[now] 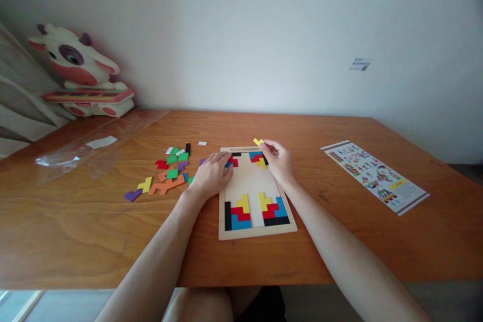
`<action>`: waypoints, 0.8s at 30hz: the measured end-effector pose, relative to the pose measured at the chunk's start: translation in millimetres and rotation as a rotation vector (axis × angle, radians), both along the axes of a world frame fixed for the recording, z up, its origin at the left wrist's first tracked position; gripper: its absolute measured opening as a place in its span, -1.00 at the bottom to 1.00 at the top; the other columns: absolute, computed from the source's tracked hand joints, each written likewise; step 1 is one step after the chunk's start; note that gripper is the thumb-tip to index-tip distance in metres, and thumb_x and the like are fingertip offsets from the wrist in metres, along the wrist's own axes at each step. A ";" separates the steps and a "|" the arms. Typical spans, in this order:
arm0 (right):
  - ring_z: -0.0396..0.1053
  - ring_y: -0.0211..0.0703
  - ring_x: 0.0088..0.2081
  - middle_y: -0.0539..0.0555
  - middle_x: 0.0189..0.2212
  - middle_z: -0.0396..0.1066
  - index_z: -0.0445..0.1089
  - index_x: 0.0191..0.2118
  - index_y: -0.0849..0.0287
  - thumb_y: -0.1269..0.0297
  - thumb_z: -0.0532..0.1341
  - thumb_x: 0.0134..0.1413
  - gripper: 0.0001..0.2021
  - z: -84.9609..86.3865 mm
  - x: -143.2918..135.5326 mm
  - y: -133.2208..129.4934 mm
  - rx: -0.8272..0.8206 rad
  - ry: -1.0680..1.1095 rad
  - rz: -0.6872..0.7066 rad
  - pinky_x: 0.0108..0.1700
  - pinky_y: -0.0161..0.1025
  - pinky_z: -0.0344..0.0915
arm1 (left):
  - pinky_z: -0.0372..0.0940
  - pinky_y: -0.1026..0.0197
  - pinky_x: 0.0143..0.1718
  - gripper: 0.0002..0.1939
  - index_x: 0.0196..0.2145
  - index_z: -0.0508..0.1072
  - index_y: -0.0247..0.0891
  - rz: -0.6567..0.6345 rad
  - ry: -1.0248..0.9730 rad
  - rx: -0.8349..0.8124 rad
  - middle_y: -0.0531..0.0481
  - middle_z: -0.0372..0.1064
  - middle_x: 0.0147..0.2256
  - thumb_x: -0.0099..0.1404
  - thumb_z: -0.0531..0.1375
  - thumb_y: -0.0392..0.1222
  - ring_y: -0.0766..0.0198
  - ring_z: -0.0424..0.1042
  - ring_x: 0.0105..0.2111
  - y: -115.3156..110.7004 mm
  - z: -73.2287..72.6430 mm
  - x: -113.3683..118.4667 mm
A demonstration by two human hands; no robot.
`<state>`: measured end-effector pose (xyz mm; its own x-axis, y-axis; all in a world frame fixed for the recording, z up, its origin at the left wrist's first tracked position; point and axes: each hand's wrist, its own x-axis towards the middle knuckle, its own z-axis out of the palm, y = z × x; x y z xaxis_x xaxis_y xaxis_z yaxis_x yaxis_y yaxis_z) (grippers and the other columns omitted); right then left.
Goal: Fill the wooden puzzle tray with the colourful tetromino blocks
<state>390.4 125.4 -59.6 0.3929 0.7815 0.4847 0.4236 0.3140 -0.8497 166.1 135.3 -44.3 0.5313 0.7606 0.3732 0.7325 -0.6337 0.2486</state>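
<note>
A pale wooden puzzle board [245, 235] lies before me, with black, blue, red and yellow pieces grouped in its corners. Between the thumb and fingers of my right hand [278, 158] is a yellow puzzle piece [258, 141], raised near the board's top right edge. My left hand [212, 176] rests over the board's upper left side, its fingers stretched forward beside a red piece [235, 162] and partly covering the pieces there. In the lower left corner a yellow piece [244, 203] sits above a red one; another yellow piece [263, 201] stands in the lower right group.
Loose coloured pieces [172, 173] are scattered left of the board. A printed pattern sheet [375, 176] lies at the right. Clear plastic wrapping [81, 153] spreads over the table's left side. A cow-shaped toy keyboard [88, 93] stands at the back left, by the wall.
</note>
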 end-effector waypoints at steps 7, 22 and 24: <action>0.44 -0.13 -0.33 0.15 -0.29 0.53 0.56 -0.19 0.17 0.02 0.24 0.14 -0.67 1.1 0.4 0.1 0.015 -0.038 -0.029 -0.24 -0.16 0.37 | 0.31 0.08 0.16 -0.55 0.11 0.39 -0.25 0.014 -0.030 -0.023 -0.15 0.41 0.10 0.28 0.03 -0.34 0.10 0.41 0.09 4.3 -1.1 -3.3; 0.51 -0.10 -0.30 0.15 -0.29 0.56 0.43 -0.26 0.15 0.05 0.30 0.05 -0.73 4.4 -1.9 -0.9 0.043 0.131 -0.013 -0.14 -0.10 0.46 | 0.34 0.06 0.06 -0.67 -0.06 0.47 -0.22 0.062 -0.072 0.016 -0.13 0.49 -0.05 0.30 0.03 -0.36 0.09 0.46 -0.03 5.0 -2.1 -1.8; 0.52 -0.09 -0.27 0.15 -0.29 0.56 0.41 -0.26 0.14 0.06 0.30 0.05 -0.74 4.5 -1.9 -1.0 0.050 0.140 -0.011 -0.12 -0.09 0.47 | 0.34 0.06 0.07 -0.67 -0.07 0.47 -0.21 0.057 -0.077 0.017 -0.12 0.49 -0.05 0.29 0.03 -0.37 0.10 0.46 -0.03 5.4 -2.4 -1.9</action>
